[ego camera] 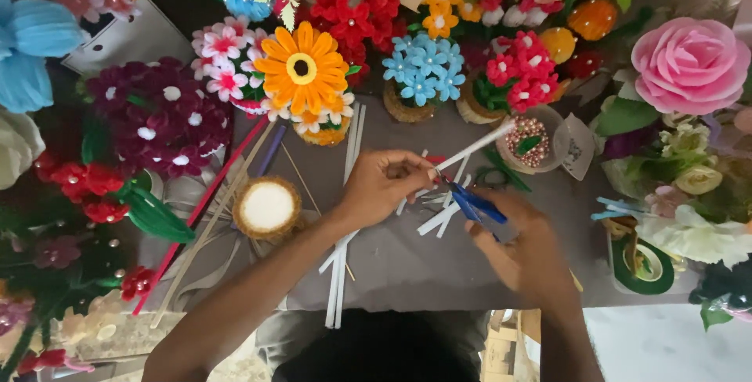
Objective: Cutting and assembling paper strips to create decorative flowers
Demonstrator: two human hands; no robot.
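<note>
Left hand [380, 186] pinches a thin white stick [478, 145] running up-right; right hand [521, 245] grips blue-handled scissors [470, 202] just beside it (blades near the pinch).

Matt white paper-looking stick [478, 145] pinched in the left hand [380, 186]; glossy blue plastic handles on the scissors [474, 203] in the right hand [521, 245]. Fuzzy orange flower [302, 68], satiny pink rose [689, 65], matt grey desk [407, 264].
</note>
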